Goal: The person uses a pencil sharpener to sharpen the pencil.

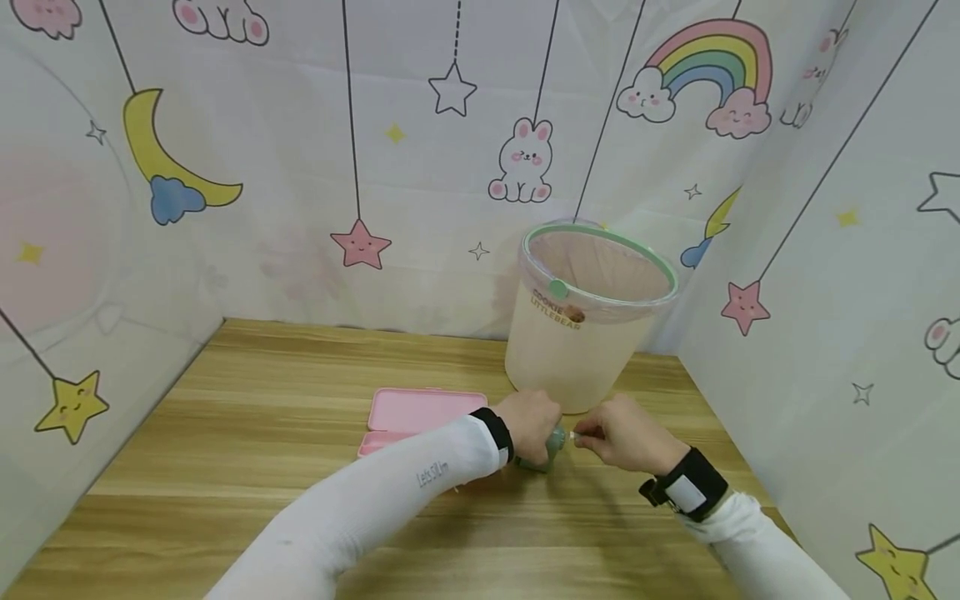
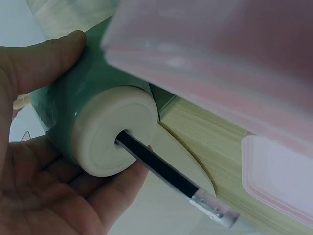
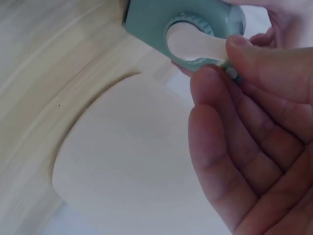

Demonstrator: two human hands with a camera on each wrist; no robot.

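The left hand (image 1: 531,421) grips a green hand-crank pencil sharpener (image 2: 93,68), low over the table in front of the bin. In the left wrist view its thumb lies on one side and its fingers curl under the other. A black pencil (image 2: 161,169) with a metal ferrule sticks out of the sharpener's round cream front; its tip is hidden inside. On the sharpener's opposite side, the right hand (image 1: 626,435) pinches the white crank handle (image 3: 195,43) between thumb and index finger, the other fingers loosely bent.
Behind the hands stands a cream bin (image 1: 566,354) with a green rim and a clear liner. An open pink pencil case (image 1: 427,408) lies on the wooden table (image 1: 292,367), partly behind the left forearm. Patterned white cloth (image 1: 300,167) hangs around the table's back and sides.
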